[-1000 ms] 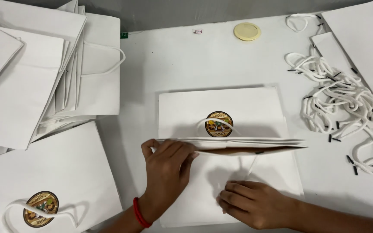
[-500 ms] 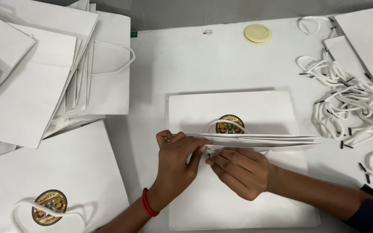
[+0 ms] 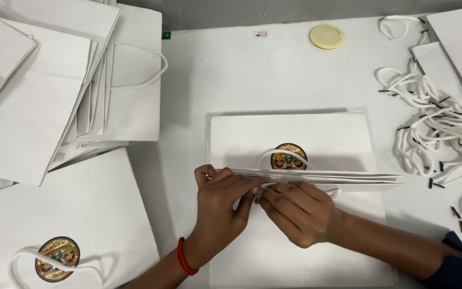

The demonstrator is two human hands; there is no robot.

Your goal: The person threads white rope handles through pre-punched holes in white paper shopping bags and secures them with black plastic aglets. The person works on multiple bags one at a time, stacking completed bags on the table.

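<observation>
Pinching at the folded top edge of a flat white paper bag (image 3: 295, 139), both hands meet at the lower middle of the frame. The left hand (image 3: 221, 206) comes up from the bottom edge with a red band (image 3: 184, 257) at the wrist, its fingers curled and closed on the layered paper lip. The right hand (image 3: 297, 211) enters from the lower right in a dark sleeve (image 3: 458, 265), fingers bent and fingertips pressed against the left hand's, closed on the same lip and on what looks like a bit of white cord, though the exact grip is hidden.

That lip runs left to right across the frame, so the bag's long fold lies crosswise to both forearms and directly above the knuckles. Both hands touch it, and neither is clearly nearer. Just above the fingers a round gold and brown sticker (image 3: 290, 157) sits on the bag's face with a white cord loop (image 3: 274, 155) over it.

Outward, a loose heap of white cord handles (image 3: 434, 128) with dark tips fills the right side. A stack of finished bags (image 3: 54, 91) leans at the upper left, and another bag (image 3: 70, 219) lies at the lower left. A pale yellow round lid (image 3: 326, 36) rests near the top on the white counter (image 3: 241, 75).
</observation>
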